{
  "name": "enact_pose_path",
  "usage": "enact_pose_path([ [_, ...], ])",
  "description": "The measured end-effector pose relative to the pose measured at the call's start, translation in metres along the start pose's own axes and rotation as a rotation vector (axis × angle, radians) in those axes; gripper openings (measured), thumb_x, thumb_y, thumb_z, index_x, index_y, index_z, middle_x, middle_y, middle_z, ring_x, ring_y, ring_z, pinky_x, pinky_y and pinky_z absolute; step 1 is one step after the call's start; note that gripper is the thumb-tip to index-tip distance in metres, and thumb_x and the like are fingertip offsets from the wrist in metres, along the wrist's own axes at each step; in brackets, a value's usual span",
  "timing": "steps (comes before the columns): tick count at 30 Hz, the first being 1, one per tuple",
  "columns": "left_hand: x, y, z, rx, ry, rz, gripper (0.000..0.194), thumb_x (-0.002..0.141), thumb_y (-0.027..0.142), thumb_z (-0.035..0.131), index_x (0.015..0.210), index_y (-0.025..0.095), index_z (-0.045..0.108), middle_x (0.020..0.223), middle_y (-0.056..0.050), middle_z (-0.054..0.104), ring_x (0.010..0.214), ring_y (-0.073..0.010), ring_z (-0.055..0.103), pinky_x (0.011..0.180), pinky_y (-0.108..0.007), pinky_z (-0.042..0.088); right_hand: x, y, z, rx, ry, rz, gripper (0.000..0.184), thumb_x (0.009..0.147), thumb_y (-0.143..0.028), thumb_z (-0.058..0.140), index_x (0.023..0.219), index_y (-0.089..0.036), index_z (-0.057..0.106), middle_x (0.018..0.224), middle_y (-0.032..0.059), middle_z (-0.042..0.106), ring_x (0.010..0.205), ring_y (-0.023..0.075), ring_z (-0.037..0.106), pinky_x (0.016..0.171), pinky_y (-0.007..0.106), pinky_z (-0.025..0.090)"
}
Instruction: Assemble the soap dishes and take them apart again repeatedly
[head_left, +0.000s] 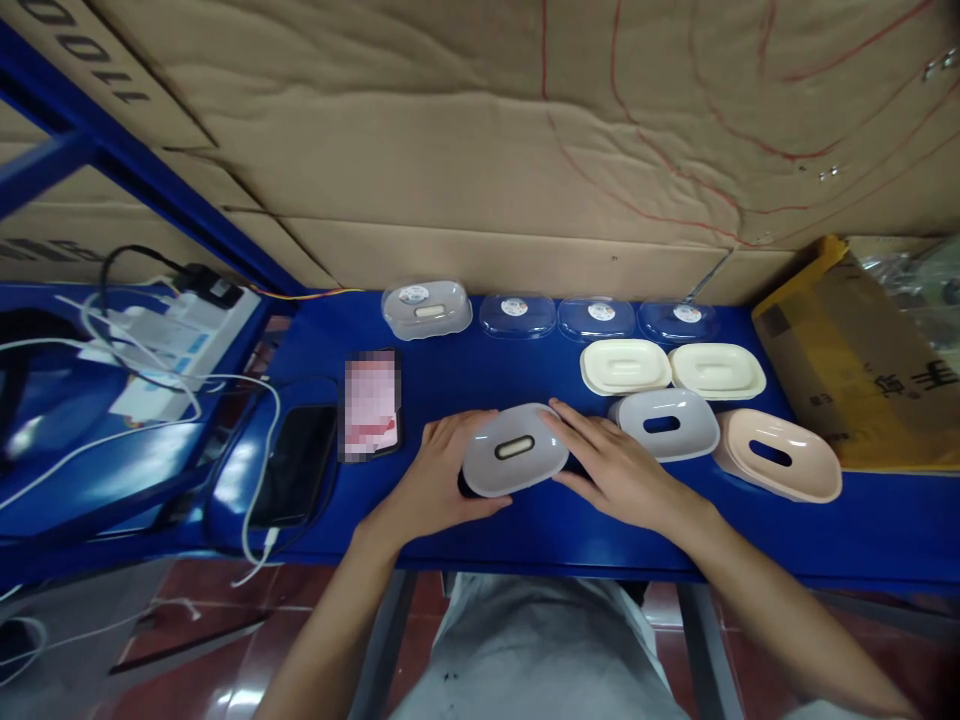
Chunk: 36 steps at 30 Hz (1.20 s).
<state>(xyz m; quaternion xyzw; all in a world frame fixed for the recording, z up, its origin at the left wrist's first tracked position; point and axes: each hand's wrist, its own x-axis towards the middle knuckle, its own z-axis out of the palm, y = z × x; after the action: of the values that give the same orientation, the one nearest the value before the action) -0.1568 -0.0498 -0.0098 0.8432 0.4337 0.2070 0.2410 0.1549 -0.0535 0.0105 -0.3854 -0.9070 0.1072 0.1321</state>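
Observation:
Between my two hands is a grey oval soap dish [487, 472] with a cream insert showing through its slot. My left hand [441, 470] grips its left end, thumb along the near side. At the right end, the fingers of my right hand [611, 462] curl over the rim. Just right of that hand sits another grey soap dish [694, 425] with an open slot, and beyond it a peach one [814, 465]. Two cream trays [625, 385] [718, 388] lie behind them. A grey soap dish under a clear lid [442, 318] stands at the back.
Three clear oval lids [517, 325] with round stickers line the back of the blue table [450, 545]. A phone with a blurred screen [371, 405] lies left of my hands. Further left are a dark phone [296, 470], white cables and a power strip [184, 350]. A cardboard box [855, 370] stands right.

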Motion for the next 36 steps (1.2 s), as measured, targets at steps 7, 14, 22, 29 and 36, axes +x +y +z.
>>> enact_pose_path([
  [7, 0.002, 0.002, -0.002, -0.022, -0.068, -0.036, 0.125, 0.076, 0.040, 0.101, 0.173, 0.032, 0.023, 0.169, -0.016, 0.051, 0.153, -0.0423, 0.051, 0.124, -0.061, 0.040, -0.002, 0.001, 0.001, 0.022, -0.024, -0.008, 0.096, 0.108, -0.030, 0.064, 0.181, -0.025, 0.002, 0.179, 0.0221, 0.036, 0.138, 0.0414, 0.068, 0.109, 0.063, 0.061],
  [14, 0.002, 0.004, -0.008, -0.064, -0.148, -0.041, 0.118, 0.072, 0.046, 0.104, 0.169, 0.032, 0.038, 0.162, -0.012, 0.058, 0.146, -0.0404, 0.055, 0.121, -0.056, 0.042, -0.004, 0.000, -0.005, 0.101, -0.079, -0.010, 0.111, 0.098, -0.034, 0.080, 0.180, -0.023, 0.006, 0.175, 0.0213, 0.046, 0.156, 0.0402, 0.053, 0.122, 0.064, 0.050],
  [22, 0.004, 0.011, -0.012, -0.132, -0.242, -0.147, 0.113, 0.073, 0.041, 0.102, 0.169, 0.032, 0.041, 0.165, -0.010, 0.057, 0.149, -0.0389, 0.051, 0.125, -0.055, 0.038, -0.004, -0.004, -0.001, 0.145, -0.120, 0.000, 0.119, 0.087, -0.048, 0.092, 0.177, -0.018, 0.021, 0.167, 0.0257, 0.052, 0.150, 0.0417, 0.057, 0.120, 0.061, 0.051],
  [29, 0.004, 0.018, -0.019, -0.166, -0.271, -0.097, 0.099, 0.082, 0.051, 0.092, 0.167, 0.031, 0.044, 0.164, -0.008, 0.058, 0.147, -0.0409, 0.054, 0.123, -0.058, 0.040, 0.000, -0.009, -0.007, 0.214, -0.152, 0.042, 0.112, 0.075, -0.050, 0.097, 0.165, -0.012, 0.042, 0.150, 0.0258, 0.062, 0.135, 0.0445, 0.063, 0.113, 0.064, 0.054],
  [36, 0.004, 0.017, -0.012, -0.145, -0.311, -0.101, 0.106, 0.068, 0.047, 0.101, 0.159, 0.029, 0.050, 0.154, -0.009, 0.061, 0.141, -0.0387, 0.055, 0.121, -0.055, 0.042, -0.002, -0.014, -0.009, 0.223, -0.184, 0.022, 0.112, 0.078, -0.040, 0.094, 0.169, -0.012, 0.035, 0.157, 0.0251, 0.057, 0.142, 0.0429, 0.057, 0.120, 0.062, 0.048],
])
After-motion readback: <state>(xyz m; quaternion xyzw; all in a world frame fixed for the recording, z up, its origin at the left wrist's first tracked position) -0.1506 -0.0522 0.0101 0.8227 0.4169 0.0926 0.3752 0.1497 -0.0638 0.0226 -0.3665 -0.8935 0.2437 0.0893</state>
